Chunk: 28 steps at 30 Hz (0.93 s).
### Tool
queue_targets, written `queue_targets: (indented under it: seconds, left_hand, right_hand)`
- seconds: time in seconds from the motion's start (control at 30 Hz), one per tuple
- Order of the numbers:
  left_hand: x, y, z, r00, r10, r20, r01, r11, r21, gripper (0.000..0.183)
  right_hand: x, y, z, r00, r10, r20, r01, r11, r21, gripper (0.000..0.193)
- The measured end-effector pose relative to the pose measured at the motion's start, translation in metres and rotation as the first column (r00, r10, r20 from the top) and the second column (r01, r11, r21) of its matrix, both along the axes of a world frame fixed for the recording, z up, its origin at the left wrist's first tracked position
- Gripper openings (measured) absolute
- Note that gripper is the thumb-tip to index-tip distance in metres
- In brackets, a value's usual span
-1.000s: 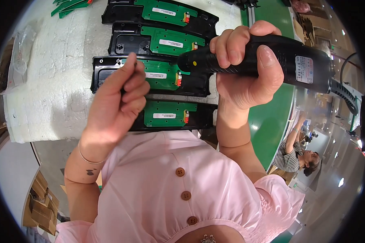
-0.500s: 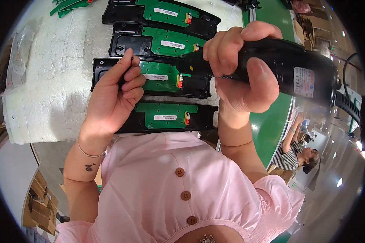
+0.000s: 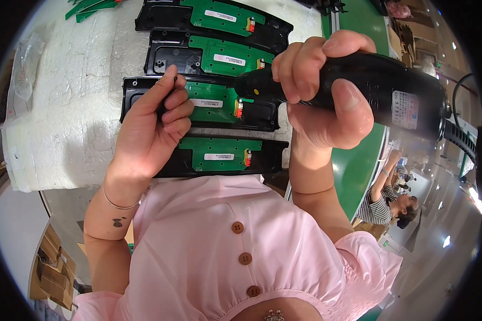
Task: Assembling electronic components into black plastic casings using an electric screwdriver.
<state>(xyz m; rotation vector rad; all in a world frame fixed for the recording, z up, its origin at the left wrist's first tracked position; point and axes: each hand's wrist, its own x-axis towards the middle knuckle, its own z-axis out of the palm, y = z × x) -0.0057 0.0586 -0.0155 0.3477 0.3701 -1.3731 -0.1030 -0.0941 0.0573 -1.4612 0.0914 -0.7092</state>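
My right hand (image 3: pixel 326 101) is wrapped round a black electric screwdriver (image 3: pixel 369 80), held nearly level. Its nose points left, over the upper edge of a green circuit board (image 3: pixel 222 109) set in a black plastic panel (image 3: pixel 262 119). The tip's contact with the board cannot be made out. Left of that board, my left hand (image 3: pixel 152 120) is closed, thumb and forefinger pinching a small dark screw-like piece (image 3: pixel 175 78). It hides part of the panel's left end. A nearer panel with its board (image 3: pixel 219 152) lies by my body.
Two more black panels with a green board (image 3: pixel 230 56) and a green board (image 3: pixel 219 18) lie farther off on the white foam surface (image 3: pixel 64 123). Loose green boards (image 3: pixel 88 8) lie far left, a clear plastic bag (image 3: pixel 24 80) at the left edge. A co-worker (image 3: pixel 385 206) sits at right.
My right hand and the screwdriver have shifted slightly right and down. My left hand keeps its pinch almost in place. The co-worker's arms have moved a little.
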Motion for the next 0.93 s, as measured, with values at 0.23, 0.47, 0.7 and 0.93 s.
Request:
queue_targets:
  seconds: [0.23, 0.47, 0.7, 0.93]
  left_hand:
    - [-0.001, 0.0, -0.002, 1.0, 0.012, -0.011, -0.012, 1.0, -0.025, 0.018]
    - [-0.002, 0.001, 0.0, 1.0, 0.02, 0.021, -0.019, 0.999, -0.035, 0.02]
    - [-0.004, 0.0, 0.001, 0.994, 0.009, 0.11, -0.011, 1.0, 0.019, 0.018]
    - [-0.003, 0.006, 0.003, 0.971, -0.022, 0.237, 0.018, 1.0, 0.021, 0.017]
  right_hand:
    - [0.005, -0.019, 0.01, 0.922, 0.367, -0.122, -0.385, 0.902, -0.198, 0.033]
    - [0.015, -0.007, 0.004, 0.947, 0.319, -0.018, -0.32, 0.947, -0.024, 0.023]
    - [0.013, -0.005, 0.003, 0.972, 0.236, -0.002, -0.236, 0.972, -0.019, 0.022]
    - [0.011, -0.006, 0.007, 0.979, 0.202, 0.003, -0.202, 0.979, -0.029, 0.023]
